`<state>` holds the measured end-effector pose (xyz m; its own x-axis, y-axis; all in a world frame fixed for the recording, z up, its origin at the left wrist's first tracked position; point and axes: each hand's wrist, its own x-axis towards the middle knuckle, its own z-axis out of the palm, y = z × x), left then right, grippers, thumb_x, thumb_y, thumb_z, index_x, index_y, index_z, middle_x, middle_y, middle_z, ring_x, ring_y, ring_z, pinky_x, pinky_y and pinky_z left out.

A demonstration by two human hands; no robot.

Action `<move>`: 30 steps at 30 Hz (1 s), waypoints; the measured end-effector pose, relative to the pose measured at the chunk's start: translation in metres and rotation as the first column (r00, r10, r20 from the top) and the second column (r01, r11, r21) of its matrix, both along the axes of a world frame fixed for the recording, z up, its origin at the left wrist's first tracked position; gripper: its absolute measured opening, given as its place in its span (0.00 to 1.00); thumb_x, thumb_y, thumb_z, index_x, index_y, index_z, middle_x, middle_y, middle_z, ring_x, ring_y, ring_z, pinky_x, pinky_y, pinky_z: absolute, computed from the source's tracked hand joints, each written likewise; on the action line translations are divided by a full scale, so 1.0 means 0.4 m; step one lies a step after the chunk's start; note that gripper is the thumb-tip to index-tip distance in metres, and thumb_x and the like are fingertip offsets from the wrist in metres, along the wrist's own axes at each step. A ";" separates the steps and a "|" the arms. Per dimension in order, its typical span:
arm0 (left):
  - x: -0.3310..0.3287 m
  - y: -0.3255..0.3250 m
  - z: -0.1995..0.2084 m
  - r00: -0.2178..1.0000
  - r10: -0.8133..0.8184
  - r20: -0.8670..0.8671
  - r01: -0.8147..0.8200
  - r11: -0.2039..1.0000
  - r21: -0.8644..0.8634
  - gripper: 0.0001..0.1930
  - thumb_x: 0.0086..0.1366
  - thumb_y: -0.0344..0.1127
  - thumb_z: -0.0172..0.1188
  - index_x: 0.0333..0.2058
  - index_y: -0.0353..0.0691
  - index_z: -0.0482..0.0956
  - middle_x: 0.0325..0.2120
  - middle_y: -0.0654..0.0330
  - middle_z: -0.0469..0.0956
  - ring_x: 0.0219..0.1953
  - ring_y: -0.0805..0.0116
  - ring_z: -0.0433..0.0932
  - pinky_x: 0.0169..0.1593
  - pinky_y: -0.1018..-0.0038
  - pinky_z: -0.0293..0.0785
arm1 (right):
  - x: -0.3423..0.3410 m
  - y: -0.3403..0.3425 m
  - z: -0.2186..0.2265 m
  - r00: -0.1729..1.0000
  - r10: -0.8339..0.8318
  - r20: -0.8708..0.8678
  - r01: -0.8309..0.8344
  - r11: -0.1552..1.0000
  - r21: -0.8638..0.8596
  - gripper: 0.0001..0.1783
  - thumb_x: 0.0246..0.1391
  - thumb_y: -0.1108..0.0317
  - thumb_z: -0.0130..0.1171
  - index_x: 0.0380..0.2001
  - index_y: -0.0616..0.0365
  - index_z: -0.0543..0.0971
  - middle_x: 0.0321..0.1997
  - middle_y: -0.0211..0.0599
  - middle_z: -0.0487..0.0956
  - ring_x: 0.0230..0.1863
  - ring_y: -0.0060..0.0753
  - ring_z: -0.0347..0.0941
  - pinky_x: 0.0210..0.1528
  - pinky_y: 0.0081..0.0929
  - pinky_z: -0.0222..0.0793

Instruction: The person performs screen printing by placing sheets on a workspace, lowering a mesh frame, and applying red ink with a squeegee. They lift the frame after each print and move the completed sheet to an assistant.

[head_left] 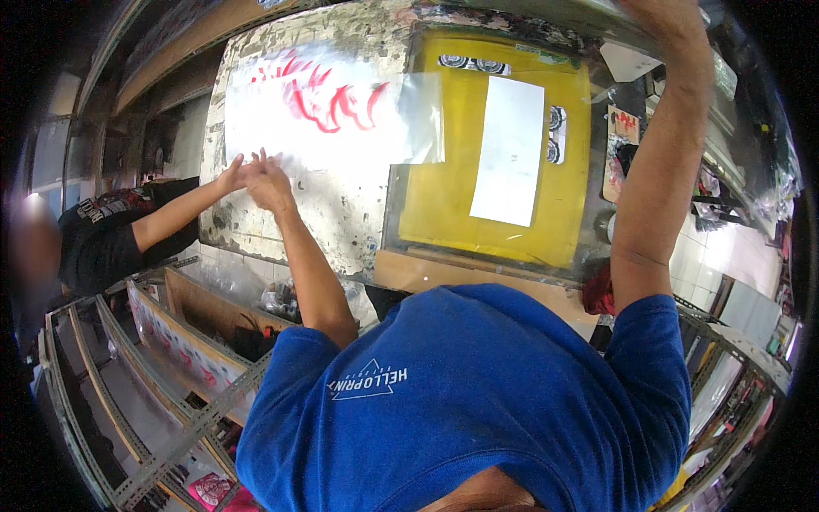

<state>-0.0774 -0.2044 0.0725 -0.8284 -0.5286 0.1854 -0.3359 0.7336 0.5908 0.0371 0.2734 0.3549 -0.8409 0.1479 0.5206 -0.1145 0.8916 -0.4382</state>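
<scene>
My left hand (271, 186) is open, its fingers stretched toward the near edge of a white sheet (264, 124) with red flame-like strokes. The fingertips seem to touch that edge or hover just over it. Right beside them, partly overlapping, is a co-worker's hand (230, 177). A clear film (425, 119) reaches from the sheet onto a yellow printing screen (435, 196). On the screen lies a white paper strip (508, 154) near dark round printed motifs (556, 135). My right hand (661, 10) is at the top edge, its fingers cut off from view.
The paint-stained worktable (341, 230) lies under the sheet. A co-worker in a dark shirt (94, 222) stands at the left. Metal racks with boards (145, 341) fill the lower left. A red-smeared board (625, 124) lies right of the screen, under my right arm.
</scene>
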 end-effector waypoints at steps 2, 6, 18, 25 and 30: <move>0.010 0.017 0.006 0.963 0.054 -0.263 -0.167 0.887 -0.430 0.13 0.58 0.39 0.69 0.39 0.39 0.84 0.32 0.53 0.83 0.34 0.55 0.81 0.42 0.61 0.74 | 0.028 -0.029 0.028 0.999 -0.037 0.039 0.036 0.999 0.031 0.22 0.46 0.67 0.54 0.44 0.62 0.84 0.37 0.47 0.85 0.35 0.40 0.79 0.45 0.31 0.75; 0.026 0.123 -0.021 0.725 -0.456 -0.515 0.233 0.867 -0.440 0.13 0.55 0.36 0.71 0.38 0.41 0.81 0.35 0.55 0.81 0.40 0.54 0.78 0.46 0.60 0.71 | 0.017 -0.023 -0.028 0.963 -0.122 -0.240 0.194 0.932 0.307 0.22 0.46 0.68 0.54 0.45 0.62 0.84 0.36 0.45 0.85 0.34 0.37 0.79 0.44 0.29 0.75; 0.125 0.354 -0.237 0.723 -0.633 -0.275 0.660 0.752 0.004 0.06 0.52 0.33 0.74 0.29 0.42 0.88 0.28 0.61 0.76 0.31 0.64 0.74 0.37 0.69 0.71 | -0.033 0.042 -0.033 0.981 -0.079 -0.177 0.107 0.982 0.153 0.22 0.46 0.67 0.55 0.44 0.64 0.84 0.35 0.47 0.85 0.34 0.38 0.79 0.46 0.31 0.75; 0.002 0.307 -0.069 0.672 -0.536 -0.511 0.656 0.750 0.077 0.05 0.57 0.29 0.70 0.31 0.34 0.85 0.32 0.57 0.79 0.36 0.65 0.76 0.42 0.71 0.71 | 0.005 -0.012 -0.022 0.970 -0.026 -0.241 0.090 0.962 0.259 0.22 0.47 0.66 0.54 0.45 0.61 0.84 0.31 0.46 0.85 0.31 0.37 0.78 0.40 0.31 0.75; 0.142 0.454 0.021 0.404 -0.887 -0.225 0.915 0.397 0.078 0.07 0.57 0.33 0.71 0.36 0.43 0.88 0.43 0.56 0.82 0.48 0.57 0.78 0.51 0.64 0.74 | 0.012 0.008 0.017 0.998 -0.013 0.056 0.010 0.999 0.038 0.22 0.47 0.66 0.53 0.45 0.58 0.85 0.29 0.41 0.84 0.26 0.33 0.75 0.31 0.30 0.72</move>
